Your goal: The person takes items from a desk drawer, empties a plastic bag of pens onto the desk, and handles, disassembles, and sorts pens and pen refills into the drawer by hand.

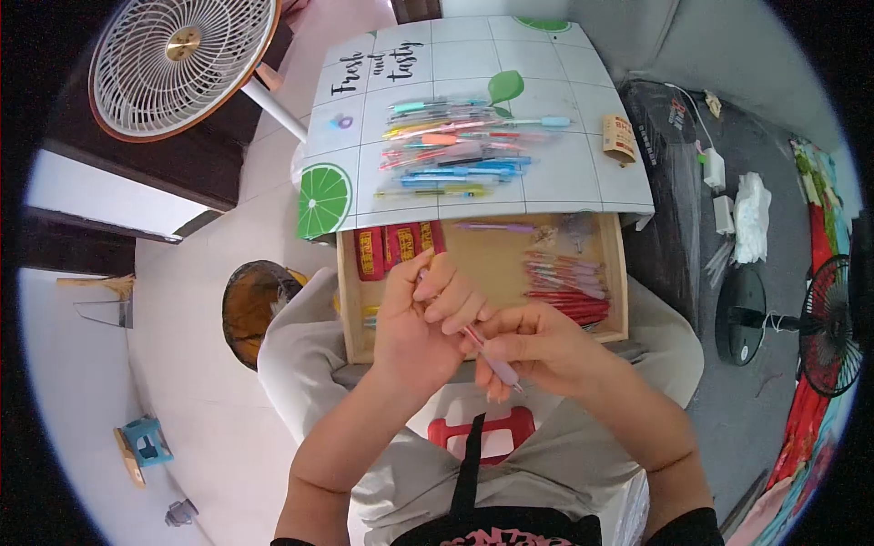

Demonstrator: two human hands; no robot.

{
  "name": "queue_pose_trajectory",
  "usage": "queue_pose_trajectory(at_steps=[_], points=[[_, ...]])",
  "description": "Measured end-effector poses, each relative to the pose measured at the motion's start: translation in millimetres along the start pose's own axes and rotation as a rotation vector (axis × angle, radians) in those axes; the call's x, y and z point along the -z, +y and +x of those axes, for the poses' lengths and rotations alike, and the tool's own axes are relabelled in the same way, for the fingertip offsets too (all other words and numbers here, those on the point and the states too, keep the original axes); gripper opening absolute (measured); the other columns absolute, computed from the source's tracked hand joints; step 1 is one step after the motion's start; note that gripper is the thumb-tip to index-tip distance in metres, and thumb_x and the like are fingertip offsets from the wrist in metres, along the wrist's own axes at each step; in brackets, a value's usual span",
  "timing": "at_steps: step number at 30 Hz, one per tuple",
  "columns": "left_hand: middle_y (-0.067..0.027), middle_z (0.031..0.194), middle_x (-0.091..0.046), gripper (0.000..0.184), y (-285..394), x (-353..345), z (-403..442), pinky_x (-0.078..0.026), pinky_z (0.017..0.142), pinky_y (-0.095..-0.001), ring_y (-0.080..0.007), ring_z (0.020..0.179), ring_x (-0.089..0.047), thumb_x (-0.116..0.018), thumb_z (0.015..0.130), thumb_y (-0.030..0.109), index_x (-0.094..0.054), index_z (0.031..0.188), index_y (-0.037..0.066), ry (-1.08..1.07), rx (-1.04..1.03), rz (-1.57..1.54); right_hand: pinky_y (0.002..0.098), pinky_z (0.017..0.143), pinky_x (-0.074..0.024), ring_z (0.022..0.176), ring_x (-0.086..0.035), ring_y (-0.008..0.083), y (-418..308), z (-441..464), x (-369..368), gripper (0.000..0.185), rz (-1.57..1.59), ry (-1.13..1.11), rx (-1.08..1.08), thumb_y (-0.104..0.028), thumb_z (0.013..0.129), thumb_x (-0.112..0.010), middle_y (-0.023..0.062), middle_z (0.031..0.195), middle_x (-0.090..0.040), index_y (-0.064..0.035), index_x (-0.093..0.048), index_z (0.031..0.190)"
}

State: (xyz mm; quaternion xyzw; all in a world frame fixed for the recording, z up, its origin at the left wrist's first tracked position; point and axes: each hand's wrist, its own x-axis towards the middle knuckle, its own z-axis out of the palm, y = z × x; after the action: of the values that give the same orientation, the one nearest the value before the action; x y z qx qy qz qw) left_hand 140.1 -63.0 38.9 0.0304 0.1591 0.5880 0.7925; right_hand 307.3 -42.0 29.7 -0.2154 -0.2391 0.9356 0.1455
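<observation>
Over the open drawer (487, 264), both my hands are closed on one pink pen (500, 366). My left hand (426, 314) wraps its upper part, and my right hand (546, 350) pinches it lower down, with the tip pointing down and to the right. Inside the drawer, red packets with yellow print (401, 246) lie at the back left. A bundle of pink and red pens (566, 282) fills the right side, and a purple pen (496, 227) lies near the back. Part of the drawer is hidden behind my hands.
Many assorted pens (455, 150) are spread on the tabletop cover (564, 82), with a brown paper cup-like piece (618, 138) at right. A white fan (182, 44) stands at left, a black fan (828, 323) at right. A bin (255, 314) is beside my leg, a red stool (519, 428) below.
</observation>
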Motion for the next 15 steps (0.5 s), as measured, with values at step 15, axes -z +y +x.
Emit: queue_pose_trajectory(at_steps=[15], points=[[-0.0036,0.097,-0.059,0.020,3,0,0,-0.038,0.083,-0.0240,-0.0090,0.091,-0.051,-0.048,0.091,0.015,-0.055,0.105,0.001,0.121,-0.306,1.416,0.0343,0.067,-0.0476,0.078,-0.061,0.0261,-52,-30,47,0.011,-1.959,0.879,0.421,-0.005,0.070,-0.065,0.0096,0.077,-0.062,-0.0075,-0.062,0.080]])
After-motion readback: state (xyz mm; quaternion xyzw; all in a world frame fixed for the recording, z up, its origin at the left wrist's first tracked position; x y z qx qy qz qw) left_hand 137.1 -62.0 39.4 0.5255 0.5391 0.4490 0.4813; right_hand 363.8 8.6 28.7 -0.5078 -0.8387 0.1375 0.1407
